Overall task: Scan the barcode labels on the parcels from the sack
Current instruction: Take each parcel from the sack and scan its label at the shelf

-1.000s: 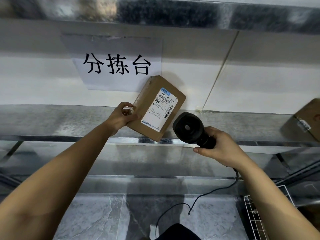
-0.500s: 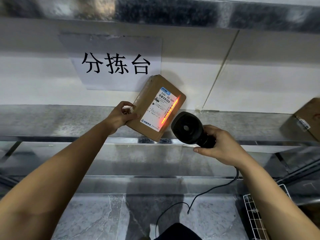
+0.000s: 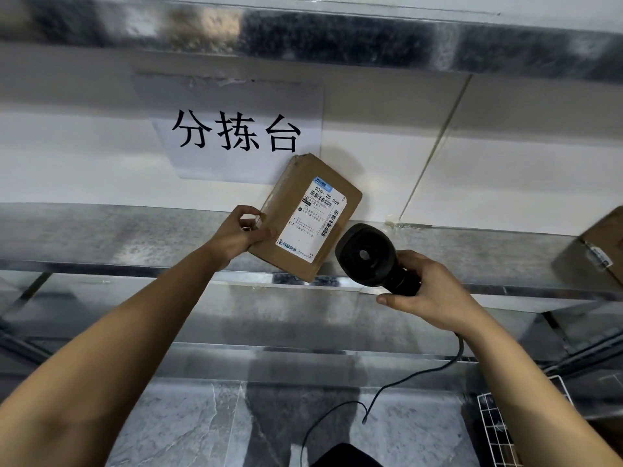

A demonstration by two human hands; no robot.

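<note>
My left hand (image 3: 240,233) grips the left edge of a flat brown cardboard parcel (image 3: 290,193), held tilted above the metal shelf. Its white barcode label (image 3: 312,219) faces me. My right hand (image 3: 428,294) is wrapped round the handle of a black corded barcode scanner (image 3: 365,256). The scanner's head sits just right of and below the label, close to the parcel's lower right edge. No scan light shows on the label.
A galvanised metal shelf (image 3: 135,237) runs across the view, with a paper sign (image 3: 236,133) on the white wall behind. A second brown parcel (image 3: 596,254) lies on the shelf at far right. A white wire basket (image 3: 495,429) stands at lower right; the scanner's cable (image 3: 387,389) hangs down.
Half a second ago an orange scan line glowed across the label's right barcode; it is now off. Parcel and scanner have barely moved.
</note>
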